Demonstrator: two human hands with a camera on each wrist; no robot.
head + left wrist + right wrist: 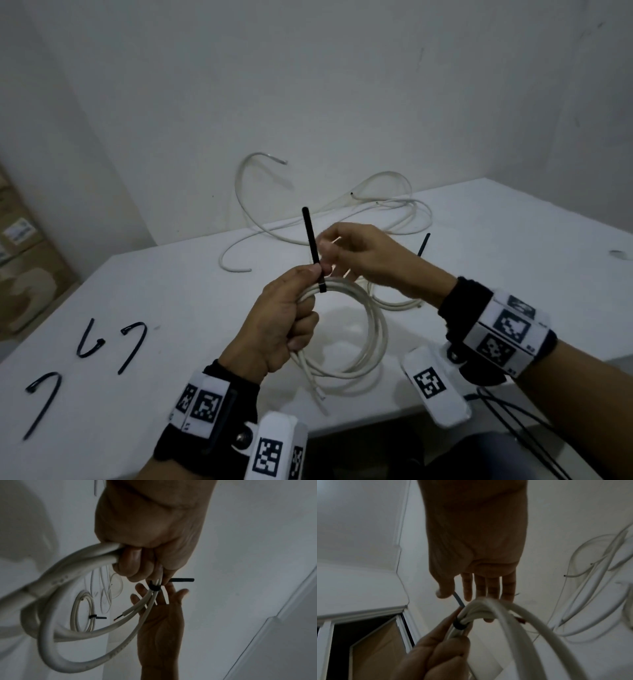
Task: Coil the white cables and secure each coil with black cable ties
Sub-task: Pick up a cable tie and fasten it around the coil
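Head view shows the left hand (277, 329) with fingers curled tight round the coiled white round cable (363, 329), lifted just above the white surface (513, 240), thumb pressed against the black plastic cable tie (313, 250) looped round the bundle. The tie's free tail stands upright from the coil. The right hand (363, 257), just behind the coil, has its fingers fairly straight and spread in both wrist views; its thumb and forefinger sit next to the tail, but I cannot tell whether they pinch it.

Beyond the coil lies a loose tangle of white cable (342, 205), not yet wound. An already tied white coil (84, 612) lies near the held one on the surface. Left of the coil, three spare black ties (92, 359) lie on the surface.

My judgement: the tie looks snug yet perhaps not fully pulled. If the left grip slackens before the tail is drawn home, the springy turns could splay and slide out of the loop. A skewed pull could drag the band along the bundle or trap a fingertip
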